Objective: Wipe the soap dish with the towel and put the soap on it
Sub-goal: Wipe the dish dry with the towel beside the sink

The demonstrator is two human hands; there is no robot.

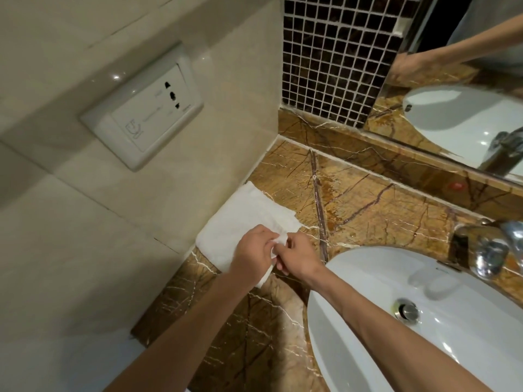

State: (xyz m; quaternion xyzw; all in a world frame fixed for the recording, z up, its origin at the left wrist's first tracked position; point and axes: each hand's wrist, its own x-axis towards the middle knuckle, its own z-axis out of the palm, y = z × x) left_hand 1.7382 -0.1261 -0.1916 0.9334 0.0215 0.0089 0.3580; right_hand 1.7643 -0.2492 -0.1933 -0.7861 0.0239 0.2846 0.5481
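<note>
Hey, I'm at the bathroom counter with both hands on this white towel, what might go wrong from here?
Whatever small white thing your left hand and right hand pinch together is mostly hidden; if it slips it may slide into the sink right beside them. A corner of the towel hangs below your hands and may drag across the counter. The wall socket sits close above, so keep damp cloth low.

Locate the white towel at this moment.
In the head view the towel lies on the brown marble counter against the left wall, left of the sink, its near corner pinched by the left hand and right hand.
</note>
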